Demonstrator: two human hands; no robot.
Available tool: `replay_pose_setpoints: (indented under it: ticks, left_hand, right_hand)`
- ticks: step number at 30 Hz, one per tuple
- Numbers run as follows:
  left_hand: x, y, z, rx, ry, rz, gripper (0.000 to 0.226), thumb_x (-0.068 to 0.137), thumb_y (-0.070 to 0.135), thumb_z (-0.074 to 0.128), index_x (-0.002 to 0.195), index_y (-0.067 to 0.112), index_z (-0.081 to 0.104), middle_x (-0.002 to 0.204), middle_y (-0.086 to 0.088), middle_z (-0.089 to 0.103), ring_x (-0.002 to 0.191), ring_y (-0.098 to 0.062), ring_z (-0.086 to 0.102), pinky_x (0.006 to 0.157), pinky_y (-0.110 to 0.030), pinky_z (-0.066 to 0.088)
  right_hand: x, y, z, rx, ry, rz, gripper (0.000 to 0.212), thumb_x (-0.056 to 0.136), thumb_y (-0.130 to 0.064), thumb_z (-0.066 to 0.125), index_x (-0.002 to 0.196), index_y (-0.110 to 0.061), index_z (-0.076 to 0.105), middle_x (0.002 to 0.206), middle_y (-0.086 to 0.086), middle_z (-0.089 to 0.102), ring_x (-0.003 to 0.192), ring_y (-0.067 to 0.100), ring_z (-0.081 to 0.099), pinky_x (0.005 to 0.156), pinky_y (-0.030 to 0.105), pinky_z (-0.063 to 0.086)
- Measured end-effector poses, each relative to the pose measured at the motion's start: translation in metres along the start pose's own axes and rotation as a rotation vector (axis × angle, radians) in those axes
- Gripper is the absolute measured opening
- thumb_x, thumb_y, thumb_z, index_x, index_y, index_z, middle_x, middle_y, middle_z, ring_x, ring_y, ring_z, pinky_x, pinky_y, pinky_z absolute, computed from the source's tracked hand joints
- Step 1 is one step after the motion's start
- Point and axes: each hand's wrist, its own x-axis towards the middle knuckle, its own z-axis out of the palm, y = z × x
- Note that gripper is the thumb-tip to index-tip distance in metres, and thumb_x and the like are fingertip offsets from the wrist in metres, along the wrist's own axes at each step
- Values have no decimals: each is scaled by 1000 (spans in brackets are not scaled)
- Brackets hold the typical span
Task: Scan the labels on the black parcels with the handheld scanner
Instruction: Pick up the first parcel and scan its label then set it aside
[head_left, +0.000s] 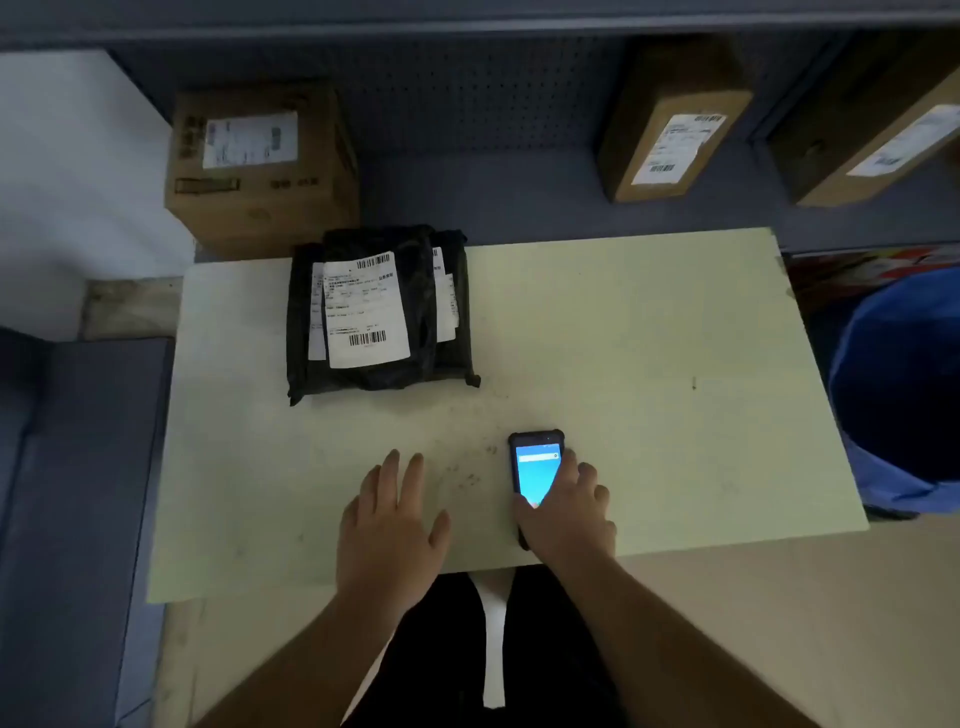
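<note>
Black parcels (379, 312) stacked at table's (649, 322) far left, labels up. Right hand (563, 512) grips the handheld scanner (535, 467) lying near the front edge, screen lit. Left hand (389, 525) flat, empty.

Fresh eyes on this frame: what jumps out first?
The lit handheld scanner near the table's front edge, under the right hand. Then the stack of black parcels at the far left, white label up. The left hand hovers empty beside the scanner.

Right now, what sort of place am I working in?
Probably a parcel sorting station: labelled black parcels stacked on the table, labelled cartons on the shelf behind, and a scanner under the right hand.
</note>
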Motion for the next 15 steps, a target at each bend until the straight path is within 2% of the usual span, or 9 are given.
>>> replay_pose_setpoints:
  ticks: [5, 15]
  left_hand:
    - [10, -12, 8, 2, 41, -10, 77, 102, 61, 29, 167, 30, 4, 178, -1, 4, 163, -25, 11, 126, -44, 24]
    - [17, -12, 14, 12, 44, -4, 77, 102, 60, 33, 168, 29, 8, 177, -3, 8, 162, -26, 15, 125, -44, 26]
  right_hand:
    - [13, -1, 9, 79, -8, 107, 96, 92, -58, 68, 164, -17, 20, 154, 6, 40, 139, 30, 44, 106, 55, 51]
    - [22, -5, 28, 48, 31, 195, 92, 83, -55, 81, 152, -18, 31, 144, 6, 45, 131, 28, 48, 101, 48, 52]
